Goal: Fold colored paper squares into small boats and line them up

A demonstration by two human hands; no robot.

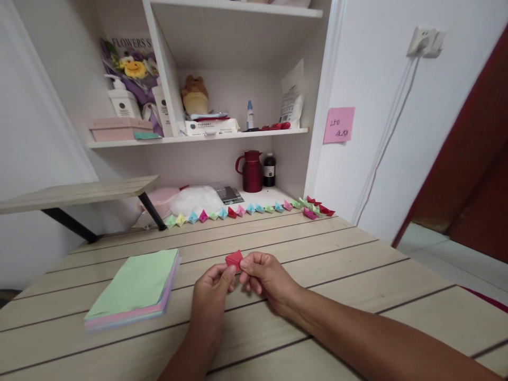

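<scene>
A small folded piece of red paper is pinched between both hands above the middle of the table. My left hand grips its lower edge with thumb and fingers. From the right, my right hand pinches the paper's right corner, its other fingers curled below. Parts of the paper are hidden behind the thumbs. To the left lies a stack of coloured paper with a light green sheet on top. Along the table's back edge stands a row of small folded paper boats in several colours, bunched up at the right end.
Behind the table is a white shelf unit. On its lowest level stand a dark red jug and a dark bottle. A small raised wooden stand with black legs is at the left. A cable hangs down the right wall.
</scene>
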